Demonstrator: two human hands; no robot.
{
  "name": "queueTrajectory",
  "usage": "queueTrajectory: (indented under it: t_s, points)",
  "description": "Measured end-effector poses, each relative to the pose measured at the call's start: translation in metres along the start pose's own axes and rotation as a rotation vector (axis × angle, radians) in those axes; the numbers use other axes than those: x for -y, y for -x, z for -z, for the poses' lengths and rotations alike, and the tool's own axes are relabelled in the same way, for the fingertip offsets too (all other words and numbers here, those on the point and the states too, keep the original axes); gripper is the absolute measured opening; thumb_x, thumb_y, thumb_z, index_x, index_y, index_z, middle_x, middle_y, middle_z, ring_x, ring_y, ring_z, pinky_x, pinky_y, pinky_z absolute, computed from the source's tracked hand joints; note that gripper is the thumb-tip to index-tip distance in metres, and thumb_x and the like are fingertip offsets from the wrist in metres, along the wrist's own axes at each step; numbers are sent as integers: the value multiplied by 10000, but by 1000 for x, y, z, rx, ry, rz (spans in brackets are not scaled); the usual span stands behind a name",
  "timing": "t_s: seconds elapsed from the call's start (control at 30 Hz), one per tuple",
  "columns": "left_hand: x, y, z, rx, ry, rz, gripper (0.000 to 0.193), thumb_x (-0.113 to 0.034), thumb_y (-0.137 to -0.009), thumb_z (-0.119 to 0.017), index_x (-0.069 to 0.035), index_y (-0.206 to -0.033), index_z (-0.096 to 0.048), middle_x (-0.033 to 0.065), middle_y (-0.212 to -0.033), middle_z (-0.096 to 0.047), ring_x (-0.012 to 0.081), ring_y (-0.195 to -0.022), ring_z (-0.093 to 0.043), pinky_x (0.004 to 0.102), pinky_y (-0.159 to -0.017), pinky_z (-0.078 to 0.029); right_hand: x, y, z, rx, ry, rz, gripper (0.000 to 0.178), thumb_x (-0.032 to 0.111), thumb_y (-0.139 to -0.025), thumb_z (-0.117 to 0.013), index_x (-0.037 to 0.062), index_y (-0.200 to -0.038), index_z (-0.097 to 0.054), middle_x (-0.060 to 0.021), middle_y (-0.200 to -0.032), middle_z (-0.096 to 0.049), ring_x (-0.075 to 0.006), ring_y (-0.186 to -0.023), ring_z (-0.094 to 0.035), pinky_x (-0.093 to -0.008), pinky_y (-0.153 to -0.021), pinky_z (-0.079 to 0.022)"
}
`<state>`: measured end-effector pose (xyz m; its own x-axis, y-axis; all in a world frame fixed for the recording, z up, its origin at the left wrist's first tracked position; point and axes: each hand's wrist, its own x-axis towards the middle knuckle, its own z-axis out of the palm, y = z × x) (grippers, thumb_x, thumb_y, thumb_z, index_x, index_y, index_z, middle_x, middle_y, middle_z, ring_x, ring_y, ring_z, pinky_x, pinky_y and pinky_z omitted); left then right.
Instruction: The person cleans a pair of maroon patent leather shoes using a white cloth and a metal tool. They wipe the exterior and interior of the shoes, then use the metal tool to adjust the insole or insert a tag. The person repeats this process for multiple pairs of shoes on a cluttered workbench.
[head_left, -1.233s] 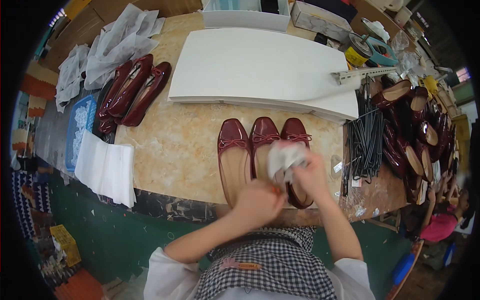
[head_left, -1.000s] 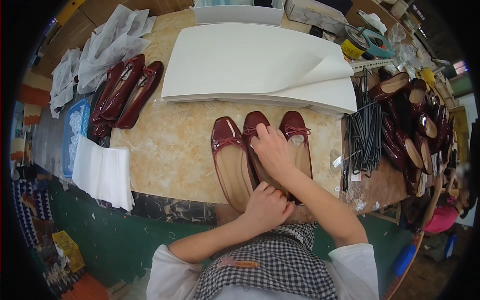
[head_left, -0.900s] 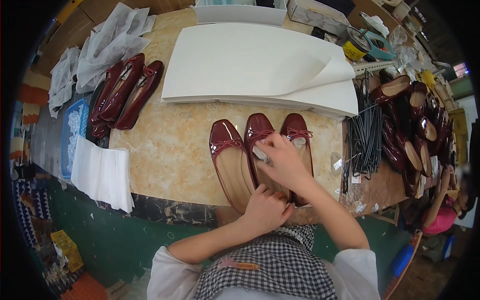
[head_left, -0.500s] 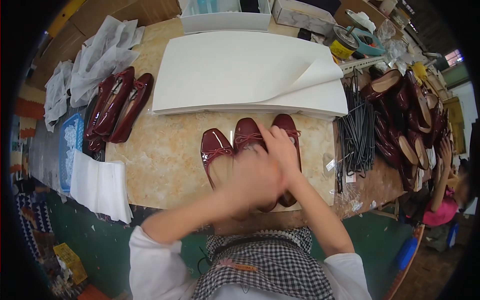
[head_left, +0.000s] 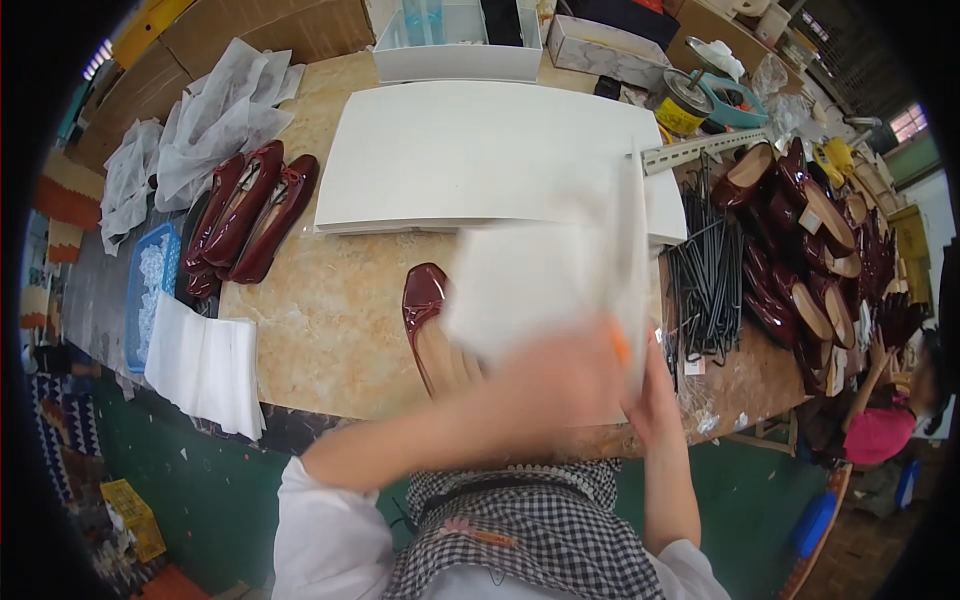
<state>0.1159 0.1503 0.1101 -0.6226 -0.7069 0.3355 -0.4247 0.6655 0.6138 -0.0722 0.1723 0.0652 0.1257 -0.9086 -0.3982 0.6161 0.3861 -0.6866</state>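
A large white paper sheet (head_left: 525, 285), blurred by motion, is above the table's front, one part standing up on edge. My right hand (head_left: 655, 395) grips this sheet at its lower right edge. My left hand (head_left: 575, 375) is smeared against the sheet, its fingers unclear; a small orange thing (head_left: 620, 342) shows at it. Left of the sheet lies a dark red patent flat shoe (head_left: 428, 300) with a bow; other shoes seen there before are hidden by the sheet and my hands. Behind is a stack of white paper (head_left: 470, 150).
More red flats (head_left: 255, 215) lie at left, beside a blue basket (head_left: 150, 290) and folded white cloths (head_left: 205, 365). On the right are black rods (head_left: 707, 270) and a heap of red shoes (head_left: 800, 250). A white box (head_left: 460, 55) stands behind; another person (head_left: 880, 420) sits far right.
The top sheet with the curled corner has come off the stack and now covers part of the shoes. My right hand has moved from the shoes to the sheet's right edge.
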Motion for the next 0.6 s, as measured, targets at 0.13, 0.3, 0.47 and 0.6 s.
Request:
queueTrajectory:
  t_s: [0.13,0.3,0.47,0.6]
  points:
    - [-3,18,12,-282,365,-190,206,-249,-724,-704,-152,-904,-731,211,-1113,-652,420,-1235,-479,531,-1126,-147,-19,9,-16,-26,-59,-227,485,148,-927,-594,40,-1370,-430,-140,-1266,-573,-209,-1124,-599,-342,-920,-520]
    - [18,66,8,-588,36,263,235,-129,-810,-673,-23,-1018,-642,143,-1091,-613,296,-938,-624,292,-828,-473,-12,-4,-47,329,576,40,577,33,-893,-596,21,-1423,-369,-115,-1433,-434,-225,-1319,-439,-361,-1077,-379]
    - [42,88,-3,-660,724,512,463,-218,-961,-494,-30,-1374,-400,85,-1387,-419,180,-1210,-467,318,-957,-431,-42,-2,-107,727,1443,736,788,25,-717,-709,55,-1431,-379,-202,-1459,-377,-359,-1338,-401,-427,-1077,-379]
    - [48,122,2,-500,357,790,375,-257,-921,-521,-11,-1192,-599,168,-1171,-620,232,-1065,-605,347,-899,-476,-50,-66,-88,231,742,123,532,19,-761,-689,56,-1278,-571,-125,-1242,-582,-216,-1103,-589,-291,-883,-489]
